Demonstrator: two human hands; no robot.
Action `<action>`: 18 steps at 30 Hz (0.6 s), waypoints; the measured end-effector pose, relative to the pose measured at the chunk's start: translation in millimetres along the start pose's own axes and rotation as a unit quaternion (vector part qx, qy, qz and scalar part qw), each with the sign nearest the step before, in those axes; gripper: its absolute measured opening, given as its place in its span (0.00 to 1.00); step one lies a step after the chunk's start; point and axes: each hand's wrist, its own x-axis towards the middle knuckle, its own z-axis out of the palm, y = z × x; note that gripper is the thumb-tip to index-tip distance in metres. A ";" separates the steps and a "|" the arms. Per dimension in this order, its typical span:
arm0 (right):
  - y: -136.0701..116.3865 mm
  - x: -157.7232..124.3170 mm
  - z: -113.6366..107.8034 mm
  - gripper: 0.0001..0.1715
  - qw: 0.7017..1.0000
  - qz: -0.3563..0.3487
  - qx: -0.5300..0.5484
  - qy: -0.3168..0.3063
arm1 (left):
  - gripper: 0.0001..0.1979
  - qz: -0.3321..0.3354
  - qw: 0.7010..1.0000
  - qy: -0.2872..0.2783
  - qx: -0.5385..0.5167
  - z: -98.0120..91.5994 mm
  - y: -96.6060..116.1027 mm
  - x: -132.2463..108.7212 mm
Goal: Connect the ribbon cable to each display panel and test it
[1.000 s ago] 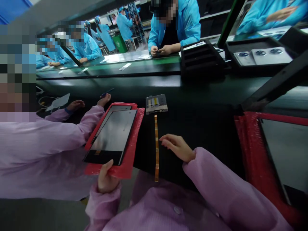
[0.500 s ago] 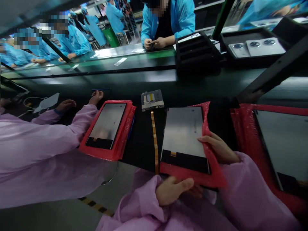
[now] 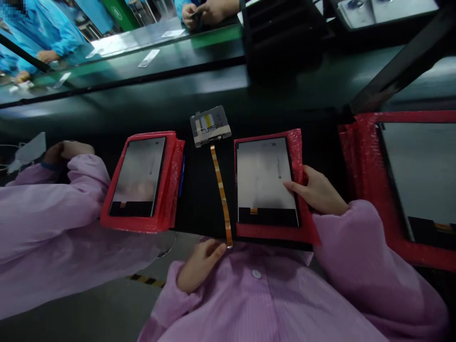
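Note:
My right hand [image 3: 318, 190] grips the right side of a display panel [image 3: 265, 178] and the red bubble wrap [image 3: 274, 231] under it. The thumb lies on the panel's grey face, while the other fingers are partly hidden by the wrap. A gold ribbon cable [image 3: 221, 192] runs from a small metal-framed board [image 3: 211, 127] down past the table's front edge. At the cable's lower end is my left hand [image 3: 201, 266], loosely open, its thumb stretched out right beside the tip. Whether they touch is unclear, and some of its fingertips are hidden.
Left stands another panel [image 3: 138, 173] on stacked red bubble wrap, near a co-worker's hands [image 3: 71, 151]. A larger panel [image 3: 423, 180] on red wrap lies at right. Behind are a black tray [image 3: 285, 33], a slanted dark bar [image 3: 402, 71] and people in blue across the line.
My left hand has moved left, from the panel's lower edge to the ribbon cable's end. The held panel now lies flatter on the table. The camera has tilted down.

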 end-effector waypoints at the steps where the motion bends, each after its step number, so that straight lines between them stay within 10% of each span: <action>1: 3.3 0.9 -0.3 0.18 1.000 -0.005 -0.008 -0.002 | 0.25 0.004 1.000 -0.013 -0.011 6.9 -0.5 4.5; 9: 6.5 0.8 4.3 0.18 0.998 -0.044 -0.037 0.001 | 0.20 0.105 0.983 -0.075 -0.134 -14.4 15.5 3.1; 18: 3.7 -1.4 17.6 0.17 0.992 -0.103 -0.072 0.007 | 0.10 0.344 0.844 0.282 -0.301 -49.7 63.6 64.7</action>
